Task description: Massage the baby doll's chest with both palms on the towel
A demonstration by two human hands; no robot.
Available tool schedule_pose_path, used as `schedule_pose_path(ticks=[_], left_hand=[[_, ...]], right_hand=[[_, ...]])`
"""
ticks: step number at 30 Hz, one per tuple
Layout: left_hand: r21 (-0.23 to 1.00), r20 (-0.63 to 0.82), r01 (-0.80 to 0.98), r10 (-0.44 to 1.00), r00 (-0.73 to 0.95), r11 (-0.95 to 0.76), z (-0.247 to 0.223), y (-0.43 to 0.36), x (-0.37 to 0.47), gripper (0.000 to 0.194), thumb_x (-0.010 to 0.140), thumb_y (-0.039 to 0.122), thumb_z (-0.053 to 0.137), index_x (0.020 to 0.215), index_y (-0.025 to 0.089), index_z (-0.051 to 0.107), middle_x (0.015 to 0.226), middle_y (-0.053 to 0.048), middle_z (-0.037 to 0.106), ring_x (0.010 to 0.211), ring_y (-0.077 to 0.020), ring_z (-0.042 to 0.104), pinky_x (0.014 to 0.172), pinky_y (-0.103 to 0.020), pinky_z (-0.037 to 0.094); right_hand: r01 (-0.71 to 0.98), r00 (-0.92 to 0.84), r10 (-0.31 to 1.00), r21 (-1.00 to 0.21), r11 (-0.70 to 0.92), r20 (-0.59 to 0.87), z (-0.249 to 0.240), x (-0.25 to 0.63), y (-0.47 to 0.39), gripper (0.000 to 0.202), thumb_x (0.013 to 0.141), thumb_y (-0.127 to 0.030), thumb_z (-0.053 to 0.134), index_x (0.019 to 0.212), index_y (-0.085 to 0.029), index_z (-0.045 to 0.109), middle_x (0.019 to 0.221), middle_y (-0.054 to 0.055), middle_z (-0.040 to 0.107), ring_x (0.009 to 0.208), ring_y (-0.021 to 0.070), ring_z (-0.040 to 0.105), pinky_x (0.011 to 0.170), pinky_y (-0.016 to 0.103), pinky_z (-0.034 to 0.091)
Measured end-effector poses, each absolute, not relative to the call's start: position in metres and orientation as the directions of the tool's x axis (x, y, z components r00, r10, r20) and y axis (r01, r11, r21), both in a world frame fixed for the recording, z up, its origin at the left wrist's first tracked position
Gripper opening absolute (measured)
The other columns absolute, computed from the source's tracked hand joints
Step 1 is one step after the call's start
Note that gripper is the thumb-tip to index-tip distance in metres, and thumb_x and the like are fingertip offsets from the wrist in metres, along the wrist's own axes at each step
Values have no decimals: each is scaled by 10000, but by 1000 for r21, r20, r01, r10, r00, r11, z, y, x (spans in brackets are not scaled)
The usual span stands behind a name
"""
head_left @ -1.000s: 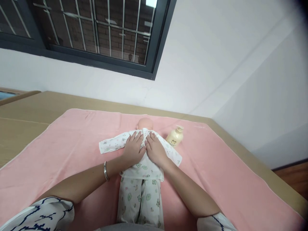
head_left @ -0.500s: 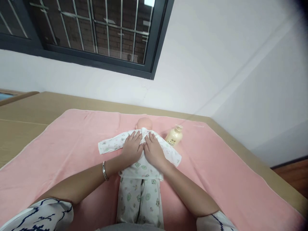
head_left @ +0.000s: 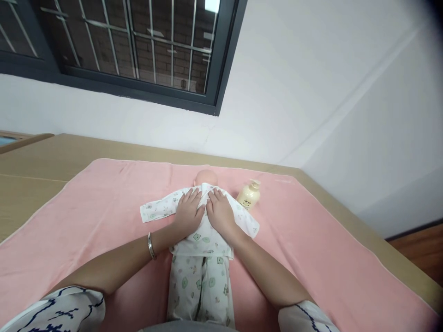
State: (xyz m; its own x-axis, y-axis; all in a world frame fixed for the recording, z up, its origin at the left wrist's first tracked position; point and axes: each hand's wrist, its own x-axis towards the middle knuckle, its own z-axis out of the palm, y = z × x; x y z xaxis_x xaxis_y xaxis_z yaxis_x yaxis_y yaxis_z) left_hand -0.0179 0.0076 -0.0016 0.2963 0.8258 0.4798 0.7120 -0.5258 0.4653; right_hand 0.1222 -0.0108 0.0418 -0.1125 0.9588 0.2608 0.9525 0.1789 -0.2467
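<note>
A baby doll with a bald head lies stretched out on a pink sheet, its head away from me. It wears a white printed top and matching trousers. Flat on the left side of the upper top rests my left hand, fingers spread and pointing towards the head. My right hand lies open on the right side in the same way. Both thumbs point inward, close together. Neither hand grips the cloth visibly. The doll's face does not show.
A cream pump bottle lies tilted on the sheet, right of the doll's shoulder. Beyond the sheet runs a tan surface edge along the white wall. A dark-framed window with bars is at the upper left.
Both hands stay flat on the doll's top, with the gap between the thumbs slightly wider now. The whole view has shifted a little; the doll and bottle stay in place.
</note>
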Motion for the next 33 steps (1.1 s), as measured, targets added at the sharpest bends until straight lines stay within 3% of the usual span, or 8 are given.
schedule_pose_path(ticks=[4, 7, 9, 13, 18, 22, 29, 33], left_hand=[[561, 493, 635, 830, 260, -532, -8, 17, -21, 458, 950, 299, 347, 1368, 176, 489, 1460, -98, 481, 1408, -257, 344, 1154, -514, 277], [632, 516, 581, 838, 177, -512, -14, 22, -23, 438, 962, 303, 333, 1339, 176, 516, 1474, -110, 458, 1400, -243, 359, 1146, -495, 308], [647, 531, 580, 838, 124, -495, -17, 22, -23, 429, 962, 305, 341, 1330, 182, 523, 1497, -115, 422, 1414, -251, 332, 1148, -514, 297], [622, 529, 619, 840, 120, -480, -19, 19, -22, 398, 964, 293, 337, 1278, 205, 565, 1488, -101, 435, 1422, -266, 311, 1162, -562, 226], [620, 522, 609, 840, 149, -494, -19, 19, -22, 407, 968, 286, 318, 1290, 182, 546, 1442, -111, 492, 1396, -244, 361, 1169, -541, 222], [624, 542, 580, 825, 162, -524, -20, 20, -22, 402, 962, 284, 331, 1290, 185, 540, 1432, -106, 505, 1393, -235, 370, 1169, -534, 233], [633, 539, 572, 827, 158, -521, -19, 20, -22, 404, 953, 274, 341, 1289, 175, 541, 1425, -121, 511, 1388, -239, 378, 1166, -533, 234], [639, 535, 567, 830, 158, -520, -18, 20, -22, 397, 953, 280, 341, 1282, 198, 547, 1421, -105, 518, 1390, -237, 374, 1164, -545, 231]], right_hand=[[962, -177, 960, -168, 215, 215, 52, 120, -29, 479, 970, -269, 331, 1406, -106, 443, 1491, 193, 395, 1394, 325, 338, 1131, 520, 253], [953, -249, 950, -129, 275, 186, 67, 123, -43, 471, 953, -285, 372, 1393, -146, 467, 1440, 182, 469, 1353, 339, 397, 1121, 564, 233], [941, -266, 933, -146, 306, 243, 74, 125, -45, 465, 946, -277, 376, 1387, -165, 472, 1433, 160, 484, 1346, 316, 409, 1129, 555, 224], [915, -207, 878, -232, 329, 431, 64, 121, -35, 520, 937, -224, 341, 1445, -121, 387, 1539, 143, 330, 1439, 260, 261, 1169, 486, 198], [873, -229, 915, -346, 343, 331, 37, 116, -21, 486, 955, -226, 320, 1417, -131, 440, 1532, 122, 354, 1455, 251, 229, 1181, 494, 173], [856, -156, 901, -399, 328, 405, 37, 121, -21, 528, 963, -254, 325, 1474, -118, 340, 1574, 134, 250, 1478, 235, 145, 1184, 486, 174], [848, -262, 908, -370, 378, 328, 38, 123, -17, 497, 972, -297, 340, 1432, -129, 424, 1546, 138, 319, 1466, 251, 193, 1182, 496, 171], [849, -204, 882, -371, 376, 425, 37, 123, -18, 535, 971, -292, 338, 1484, -138, 330, 1572, 126, 259, 1481, 229, 128, 1180, 496, 186]])
